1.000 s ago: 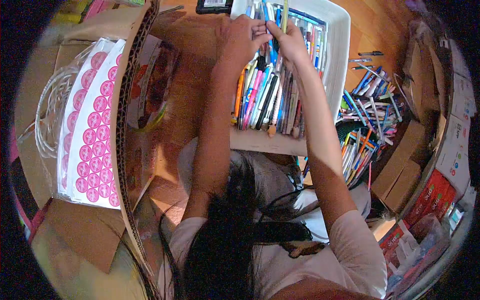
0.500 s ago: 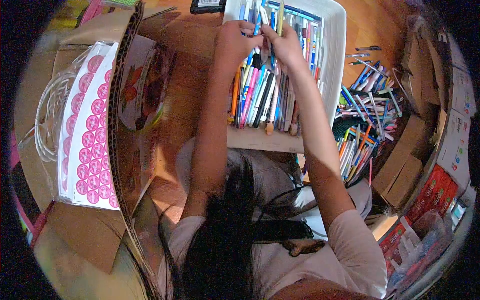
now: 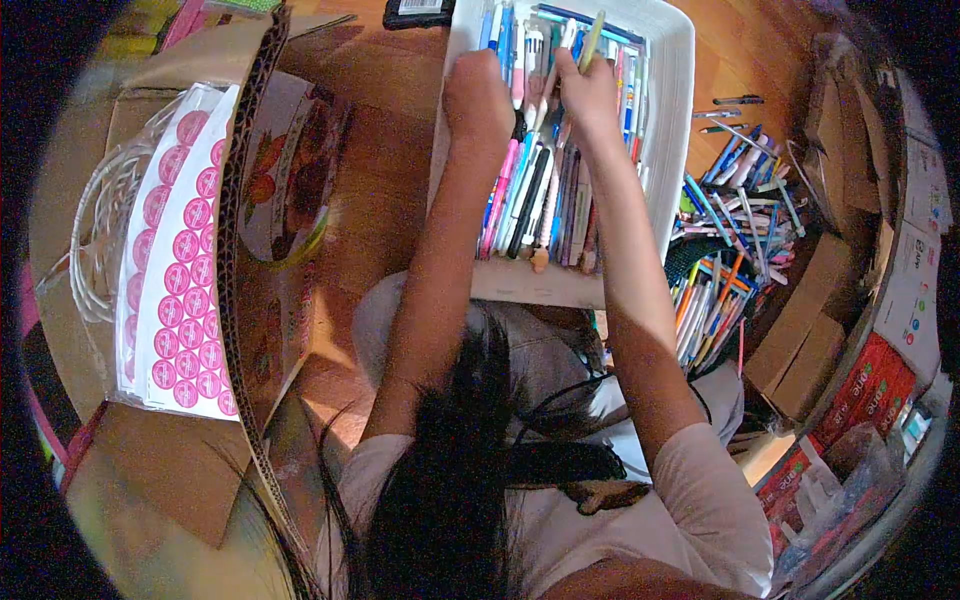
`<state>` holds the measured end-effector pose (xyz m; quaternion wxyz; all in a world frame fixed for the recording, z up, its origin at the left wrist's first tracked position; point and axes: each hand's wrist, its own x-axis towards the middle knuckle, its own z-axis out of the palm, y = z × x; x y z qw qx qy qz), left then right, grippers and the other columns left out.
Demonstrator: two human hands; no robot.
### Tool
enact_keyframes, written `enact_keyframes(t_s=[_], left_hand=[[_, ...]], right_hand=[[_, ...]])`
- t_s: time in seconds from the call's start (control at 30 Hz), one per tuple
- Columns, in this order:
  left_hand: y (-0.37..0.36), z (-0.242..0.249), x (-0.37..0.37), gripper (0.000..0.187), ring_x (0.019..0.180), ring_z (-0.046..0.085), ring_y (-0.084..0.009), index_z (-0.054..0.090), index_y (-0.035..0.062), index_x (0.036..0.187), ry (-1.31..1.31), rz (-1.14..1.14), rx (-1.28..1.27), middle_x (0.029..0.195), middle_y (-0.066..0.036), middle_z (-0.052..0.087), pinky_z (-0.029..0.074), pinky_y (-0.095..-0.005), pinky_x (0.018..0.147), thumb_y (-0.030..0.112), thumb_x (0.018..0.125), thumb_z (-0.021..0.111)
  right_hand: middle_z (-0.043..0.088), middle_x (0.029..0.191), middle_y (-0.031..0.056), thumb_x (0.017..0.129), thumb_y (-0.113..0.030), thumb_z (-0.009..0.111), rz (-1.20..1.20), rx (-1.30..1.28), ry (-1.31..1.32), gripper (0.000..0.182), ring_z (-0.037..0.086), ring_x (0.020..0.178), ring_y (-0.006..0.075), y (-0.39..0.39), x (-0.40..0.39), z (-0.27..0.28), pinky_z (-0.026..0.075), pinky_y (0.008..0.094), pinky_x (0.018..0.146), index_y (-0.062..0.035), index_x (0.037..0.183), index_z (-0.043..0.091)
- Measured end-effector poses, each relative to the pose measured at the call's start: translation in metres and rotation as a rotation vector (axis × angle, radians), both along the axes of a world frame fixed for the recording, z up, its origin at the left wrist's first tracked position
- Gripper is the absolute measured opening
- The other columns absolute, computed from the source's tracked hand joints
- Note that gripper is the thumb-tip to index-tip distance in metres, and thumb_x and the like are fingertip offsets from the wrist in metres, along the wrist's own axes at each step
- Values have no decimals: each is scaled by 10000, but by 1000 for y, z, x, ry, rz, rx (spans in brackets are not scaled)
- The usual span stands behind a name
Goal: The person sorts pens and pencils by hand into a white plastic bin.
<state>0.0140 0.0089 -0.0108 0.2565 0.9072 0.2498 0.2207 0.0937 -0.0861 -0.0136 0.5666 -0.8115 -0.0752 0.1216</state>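
Note:
A white tray [image 3: 677,110] at the top centre holds several pens and markers [image 3: 530,200] laid side by side. Over its left part is my left hand [image 3: 478,95], its fingers curled down among blue pens and mostly hidden. My right hand [image 3: 590,100] is over the upper right part of the tray, closed round a white pen [image 3: 570,35]. A yellowish pen [image 3: 592,38] stands up beside the fingers of that hand.
A pile of loose pens [image 3: 745,205] lies on the wooden floor right of the tray. Cardboard [image 3: 800,340] and red boxes [image 3: 870,385] line the right side. At left, an open carton [image 3: 245,200] stands beside sheets of pink round stickers [image 3: 185,275].
My hands have moved apart. The left went down toward the tray's left side and no longer meets the right. The right shifted slightly right, and the pens near it tilt differently.

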Motion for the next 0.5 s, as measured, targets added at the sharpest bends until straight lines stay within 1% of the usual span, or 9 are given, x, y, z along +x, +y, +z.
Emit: enact_keyframes(t_s=[0.03,0.07,0.17,0.2,0.3,0.33,0.43,0.47,0.5], left_hand=[[-1,0,0,60,723,579,-387,570,-28,720,2,11,1,758,-213,568,473,-442,641,27,703,553],[-1,1,0,63,724,580,-388,573,-27,722,3,22,2,761,-214,571,474,-443,635,27,711,543],[-2,1,1,78,733,591,-376,579,-28,724,81,32,-2,775,-216,578,479,-439,623,19,723,517],[-1,-1,2,77,738,594,-374,582,-28,724,89,37,-24,771,-216,579,481,-436,626,17,719,519],[0,-1,3,80,747,599,-370,589,-28,720,102,42,-61,759,-215,582,486,-430,630,19,711,525],[0,2,2,83,746,600,-370,590,-27,716,100,37,-54,753,-216,582,487,-429,630,24,711,525],[1,5,1,90,737,601,-371,594,-25,702,100,28,-23,738,-218,582,488,-430,620,36,710,528],[1,5,1,92,732,601,-372,595,-24,697,101,27,-12,733,-220,582,487,-431,616,40,709,529],[1,6,0,90,728,601,-372,596,-23,694,82,28,-33,733,-221,582,487,-432,613,41,706,534]], right_hand=[[600,697,216,812,-251,554,5,-126,-110,322,618,670,338,2,0,2,486,372,593,63,873,520],[590,757,269,775,-316,579,24,-188,-14,413,587,781,409,0,1,5,467,416,691,85,867,534],[592,775,270,771,-306,578,95,-350,-155,399,587,804,406,11,1,19,464,435,705,83,848,538],[589,778,278,748,-301,607,98,-341,-161,399,580,804,416,16,3,16,462,452,706,86,828,548],[585,784,283,720,-301,647,160,-423,-197,408,582,795,415,26,8,12,464,449,699,84,822,557],[586,754,278,691,-289,681,154,-446,-225,390,586,754,416,30,9,6,467,448,685,78,772,577],[587,706,263,686,-282,687,236,-457,-327,363,588,713,416,33,7,9,472,449,662,67,705,590],[584,670,254,676,-289,694,230,-397,-334,367,586,676,416,34,8,3,474,451,634,64,658,591],[583,671,257,672,-291,698,228,-415,-333,375,588,673,412,35,8,1,473,451,630,68,660,590]])
